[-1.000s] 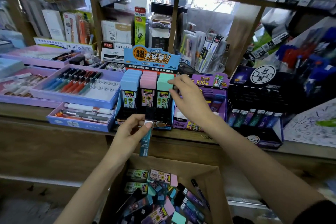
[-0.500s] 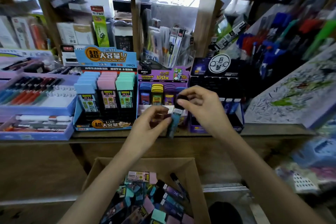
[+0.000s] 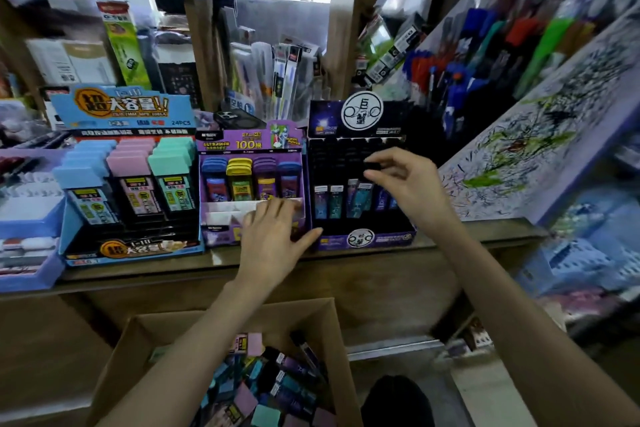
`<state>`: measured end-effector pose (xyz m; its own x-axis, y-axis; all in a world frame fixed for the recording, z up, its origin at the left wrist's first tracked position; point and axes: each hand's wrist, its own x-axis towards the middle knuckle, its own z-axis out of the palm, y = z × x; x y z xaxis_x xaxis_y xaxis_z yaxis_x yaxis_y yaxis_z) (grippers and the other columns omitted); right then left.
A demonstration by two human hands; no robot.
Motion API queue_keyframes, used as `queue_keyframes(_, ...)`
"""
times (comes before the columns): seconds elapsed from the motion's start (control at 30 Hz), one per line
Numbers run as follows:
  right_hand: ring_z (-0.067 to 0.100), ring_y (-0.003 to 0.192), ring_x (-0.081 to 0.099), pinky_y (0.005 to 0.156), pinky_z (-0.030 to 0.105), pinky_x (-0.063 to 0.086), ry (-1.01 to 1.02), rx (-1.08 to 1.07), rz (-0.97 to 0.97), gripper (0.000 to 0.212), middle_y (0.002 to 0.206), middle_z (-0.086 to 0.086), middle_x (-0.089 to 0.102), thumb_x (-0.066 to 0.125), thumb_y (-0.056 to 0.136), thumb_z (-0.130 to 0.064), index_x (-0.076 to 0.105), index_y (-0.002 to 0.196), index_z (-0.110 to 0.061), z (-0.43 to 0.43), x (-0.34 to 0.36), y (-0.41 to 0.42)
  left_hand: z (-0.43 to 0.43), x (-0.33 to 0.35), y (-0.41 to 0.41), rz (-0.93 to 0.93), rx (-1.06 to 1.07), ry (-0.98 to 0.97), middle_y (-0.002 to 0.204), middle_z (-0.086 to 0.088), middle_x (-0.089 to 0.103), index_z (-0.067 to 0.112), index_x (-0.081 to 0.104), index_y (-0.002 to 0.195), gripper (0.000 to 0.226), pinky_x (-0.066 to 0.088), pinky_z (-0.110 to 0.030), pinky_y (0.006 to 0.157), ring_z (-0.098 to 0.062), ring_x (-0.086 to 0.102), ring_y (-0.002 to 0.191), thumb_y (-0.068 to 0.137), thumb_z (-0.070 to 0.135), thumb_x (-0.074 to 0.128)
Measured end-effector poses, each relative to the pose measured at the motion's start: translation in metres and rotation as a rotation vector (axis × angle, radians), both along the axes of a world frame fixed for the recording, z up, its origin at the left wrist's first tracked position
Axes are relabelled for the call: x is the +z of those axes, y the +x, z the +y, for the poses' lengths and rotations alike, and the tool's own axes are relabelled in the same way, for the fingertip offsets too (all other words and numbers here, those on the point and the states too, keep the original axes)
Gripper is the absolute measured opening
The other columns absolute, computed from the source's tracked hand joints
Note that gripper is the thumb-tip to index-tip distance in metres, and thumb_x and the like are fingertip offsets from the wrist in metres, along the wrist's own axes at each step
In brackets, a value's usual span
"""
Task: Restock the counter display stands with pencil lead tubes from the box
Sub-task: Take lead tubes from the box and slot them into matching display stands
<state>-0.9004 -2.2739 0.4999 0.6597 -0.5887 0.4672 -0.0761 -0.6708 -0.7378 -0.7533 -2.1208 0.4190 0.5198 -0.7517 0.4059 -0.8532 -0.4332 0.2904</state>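
At the front row of the black display stand (image 3: 363, 239), a teal lead tube (image 3: 363, 199) stands nearly upright. Its long axis runs top to bottom with a slight lean, its black cap points up and a little to the right, and its printed teal body points down among the other tubes in that row. The right hand (image 3: 412, 191) pinches the black cap between thumb and forefinger, the remaining fingers loosely curled behind. The left hand (image 3: 273, 239) holds nothing: its fingers are straight and spread, lying over the white dividers at the front of the purple display stand (image 3: 221, 236) next door, with the thumb stretched out toward the black stand's front corner. Further left stands a blue display stand (image 3: 121, 114) with rows of blue, pink and mint-capped tubes. All three stands sit side by side on the wooden counter (image 3: 467, 236). Below the counter's edge, between the two forearms, an open cardboard box (image 3: 117, 357) holds a heap of loose tubes (image 3: 291, 381) lying at all angles. To the right a scribbled board (image 3: 536, 149) slopes upward, with racks of pens (image 3: 485, 38) above it, blurred. Behind the stands, wooden shelves (image 3: 194, 45) carry packaged stationery.
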Motion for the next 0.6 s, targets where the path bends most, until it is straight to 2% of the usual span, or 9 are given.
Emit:
queue_keyframes(0.1,0.011,0.085,0.065,0.081,0.022,0.052,-0.003,0.023,0.011,0.016,0.093,-0.01,0.065,0.069,0.083,-0.013,0.066,0.094,-0.025,-0.002,-0.004,0.004,-0.002,-0.006,0.001,-0.026,0.027,-0.02,0.114,-0.001,0.055,0.019,0.054,0.117,0.056,0.035,-0.036,0.09,-0.021,0.046,0.113,0.084,0.063,0.045)
queue_keyframes(0.23,0.011,0.082,0.064,0.078,0.022,0.054,-0.012,-0.071,0.016,0.016,0.092,-0.011,0.063,0.068,0.084,-0.015,0.068,0.099,-0.02,-0.002,-0.009,0.012,-0.003,-0.008,0.003,-0.057,0.039,-0.031,0.11,-0.003,0.057,0.017,0.055,0.113,0.056,0.035,-0.036,0.086,-0.023,0.047,0.109,0.083,0.063,0.046)
queue_keyframes(0.37,0.008,0.078,0.059,0.075,0.012,0.049,-0.233,-0.086,0.069,0.021,0.103,0.001,0.059,0.064,0.087,-0.012,0.066,0.108,-0.01,0.002,-0.016,0.019,-0.002,-0.008,0.001,-0.059,0.034,-0.05,0.106,-0.003,0.057,0.016,0.056,0.112,0.054,0.032,-0.034,0.082,-0.023,0.047,0.105,0.083,0.061,0.048)
queue_keyframes(0.5,0.015,0.077,0.056,0.07,0.033,0.052,-0.468,-0.172,0.118,0.022,0.102,0.005,0.054,0.062,0.089,-0.015,0.066,0.11,-0.008,0.006,-0.015,0.02,0.0,-0.001,0.001,-0.015,0.001,-0.016,0.112,-0.002,0.055,0.017,0.053,0.118,0.052,0.032,-0.034,0.087,-0.022,0.045,0.111,0.085,0.057,0.051)
queue_keyframes(0.6,0.016,0.082,0.056,0.072,0.035,0.051,-0.474,-0.186,0.172,0.028,0.108,0.005,0.052,0.061,0.09,-0.017,0.062,0.118,-0.012,0.011,-0.009,0.018,0.007,0.012,0.001,0.043,-0.064,-0.04,0.119,-0.005,0.053,0.014,0.053,0.121,0.045,0.036,-0.035,0.091,-0.023,0.046,0.114,0.088,0.045,0.056)
